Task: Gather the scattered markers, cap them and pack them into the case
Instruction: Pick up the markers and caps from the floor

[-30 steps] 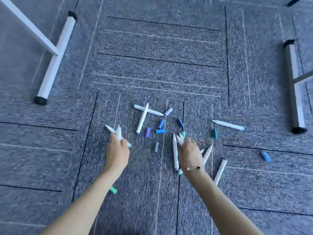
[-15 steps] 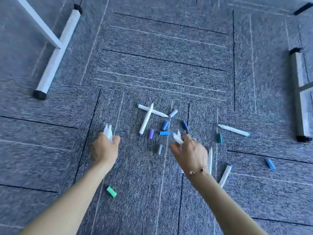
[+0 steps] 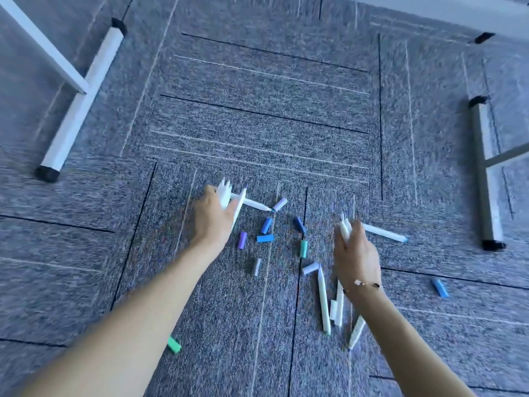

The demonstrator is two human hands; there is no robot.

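Left hand (image 3: 213,217) clutches a bundle of white markers (image 3: 224,194) above the grey carpet (image 3: 257,116); right hand (image 3: 355,250) grips two more markers (image 3: 345,229). Loose caps (image 3: 265,238) lie between them, uncapped markers (image 3: 324,305) beside the right wrist. No case visible.

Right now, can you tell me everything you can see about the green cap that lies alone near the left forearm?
The green cap is a short tube of mint green, plastic by its look. It lies on its side on the grey carpet, tilted slightly, apart from the other caps and markers. It sits just right of the left forearm in the picture. Nothing but the carpet appears to touch it; no marker is in it.
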